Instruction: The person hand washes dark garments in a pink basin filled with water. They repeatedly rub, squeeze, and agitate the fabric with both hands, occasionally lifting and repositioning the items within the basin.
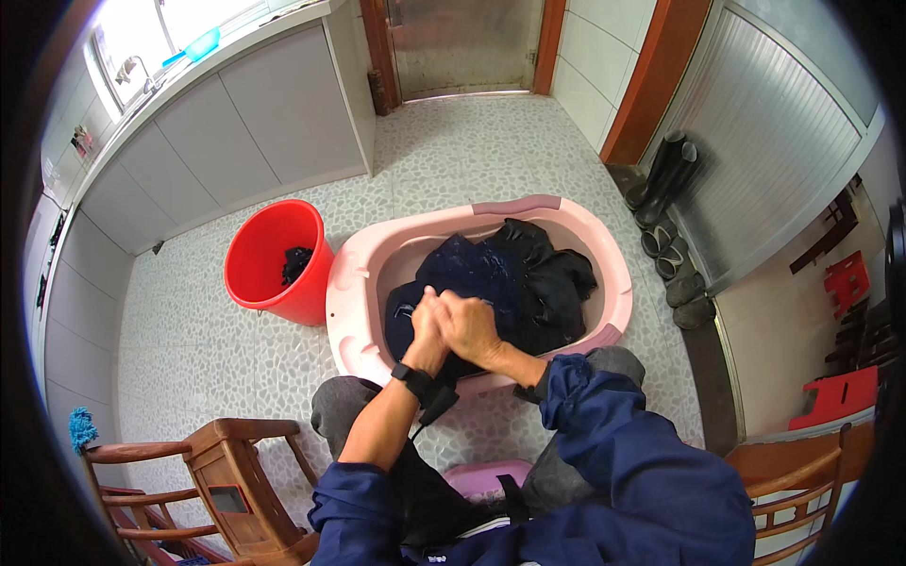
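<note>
A pink plastic baby bathtub (354, 244) stands on the floor before my knees. Inside it lie a wet navy garment (467, 265), flecked with pale suds or lint, and a black garment (559, 283) towards the right. My left hand (427, 329) and my right hand (468, 329) meet over the navy cloth near the tub's close side, with the right hand's curled fingers against the left. Whether any fabric is caught between them is hidden. A black watch-like band (414, 378) circles my left wrist.
Left of the tub stands a red bucket (272, 301) holding a dark cloth (296, 263). A wooden chair (237, 460) is at lower left. Rubber boots (665, 184) and several shoes (679, 276) line the right-hand doorway. Grey cabinets (283, 106) run along the left wall.
</note>
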The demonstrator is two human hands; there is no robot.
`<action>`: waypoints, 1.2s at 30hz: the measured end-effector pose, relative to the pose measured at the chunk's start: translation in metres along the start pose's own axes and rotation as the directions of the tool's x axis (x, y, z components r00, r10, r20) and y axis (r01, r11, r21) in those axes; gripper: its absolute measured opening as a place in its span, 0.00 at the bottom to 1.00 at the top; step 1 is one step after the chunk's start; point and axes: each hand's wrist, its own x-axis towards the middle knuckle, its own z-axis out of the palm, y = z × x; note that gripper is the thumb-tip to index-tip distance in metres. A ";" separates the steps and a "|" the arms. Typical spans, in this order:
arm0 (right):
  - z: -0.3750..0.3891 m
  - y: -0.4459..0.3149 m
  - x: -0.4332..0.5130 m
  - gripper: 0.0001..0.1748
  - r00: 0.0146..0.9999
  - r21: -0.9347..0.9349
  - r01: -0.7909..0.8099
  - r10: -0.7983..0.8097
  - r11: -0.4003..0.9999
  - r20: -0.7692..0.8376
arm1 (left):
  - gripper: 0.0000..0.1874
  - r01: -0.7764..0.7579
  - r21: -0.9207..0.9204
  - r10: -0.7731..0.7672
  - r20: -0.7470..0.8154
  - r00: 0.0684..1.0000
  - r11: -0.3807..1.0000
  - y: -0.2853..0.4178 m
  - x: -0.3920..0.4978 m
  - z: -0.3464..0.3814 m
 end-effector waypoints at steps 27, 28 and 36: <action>-0.005 0.004 -0.005 0.16 0.990 -0.040 -0.108 0.111 0.993 0.085 | 0.17 -0.112 0.031 0.113 -0.007 0.994 0.993 -0.015 0.000 -0.007; -0.006 0.005 -0.005 0.16 0.991 -0.083 -0.129 0.126 0.988 -0.037 | 0.16 0.019 0.091 -0.009 -0.103 0.995 0.996 -0.021 -0.002 -0.006; -0.007 0.002 -0.007 0.20 0.990 0.056 -0.098 0.091 0.994 0.112 | 0.18 -0.052 0.035 0.055 -0.078 0.995 0.998 -0.015 -0.001 0.000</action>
